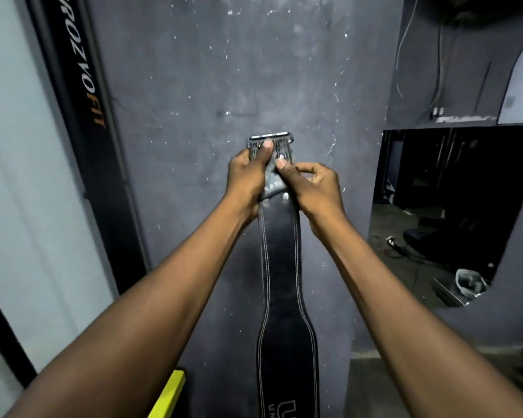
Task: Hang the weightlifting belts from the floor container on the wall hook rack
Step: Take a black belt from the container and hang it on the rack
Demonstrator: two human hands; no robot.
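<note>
A black leather weightlifting belt (283, 267) with white stitching hangs straight down against the grey wall (200, 86). Its chrome buckle (271, 139) is at the top, held up against the wall. My left hand (248, 173) grips the buckle end, thumb pressed on the metal. My right hand (311, 188) pinches the belt's upper end from the right, thumb on the leather just below the buckle. Any hook behind the buckle is hidden by the belt and my hands. The floor container is not in view.
A black frame with orange and white lettering (82, 86) runs diagonally at the left beside a pale panel. A mirror (453, 206) at the right reflects a dark room. A yellow object (169, 393) shows at the bottom, left of the belt.
</note>
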